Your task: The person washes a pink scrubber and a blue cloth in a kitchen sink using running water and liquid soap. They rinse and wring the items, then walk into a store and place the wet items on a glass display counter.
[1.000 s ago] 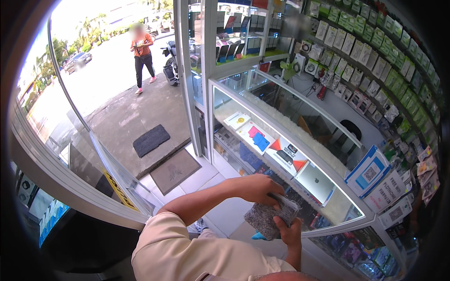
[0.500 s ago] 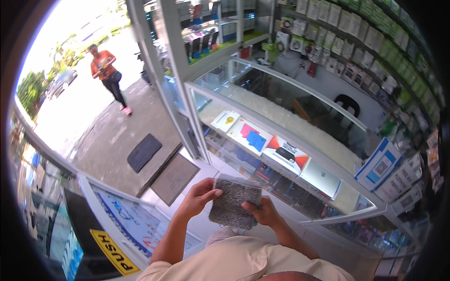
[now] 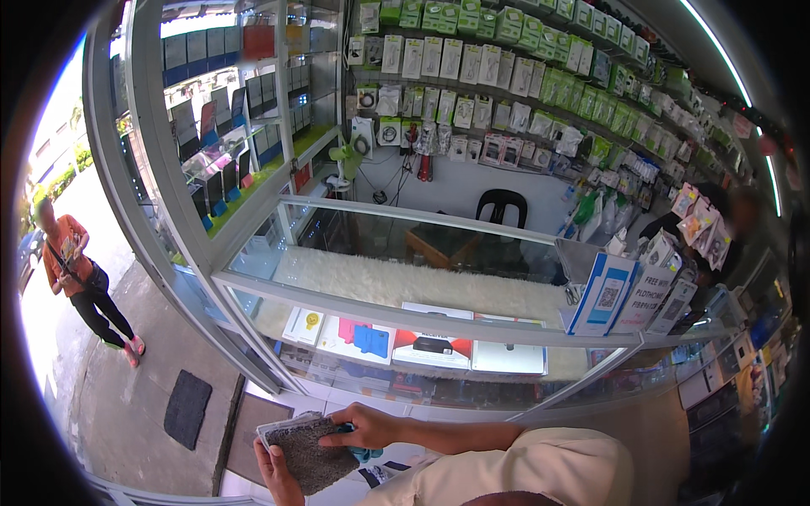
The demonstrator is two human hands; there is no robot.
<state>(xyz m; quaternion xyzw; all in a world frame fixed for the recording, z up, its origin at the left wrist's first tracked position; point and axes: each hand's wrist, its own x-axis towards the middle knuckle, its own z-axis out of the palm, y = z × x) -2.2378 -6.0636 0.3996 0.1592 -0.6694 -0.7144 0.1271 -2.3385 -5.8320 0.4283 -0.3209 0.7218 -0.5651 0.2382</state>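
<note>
Between my two hands is a grey, fuzzy, roughly rectangular pad [image 3: 310,460] with a pale, flat edge along its far side. My left hand [image 3: 280,476] grips its near left edge, fingers closed on it. From the right, my right hand [image 3: 364,426] pinches the upper right corner, thumb lying across the fuzzy face. Something teal, like cloth [image 3: 369,454], shows under my right hand; how it joins the pad I cannot tell. Both hands are in front of the glass display counter [image 3: 405,325].
Boxed devices [image 3: 432,346] sit inside the counter. Payment signs [image 3: 601,295] stand on its right end. At the left, a person in orange [image 3: 74,257] stands outside, beyond a dark mat [image 3: 187,409]. A black chair [image 3: 501,207] is behind the counter, below packaged accessories [image 3: 451,61].
My view has swung right, so the counter and wall fill more of it. The pad and both hands now appear lower and further left. The person outside has come closer.
</note>
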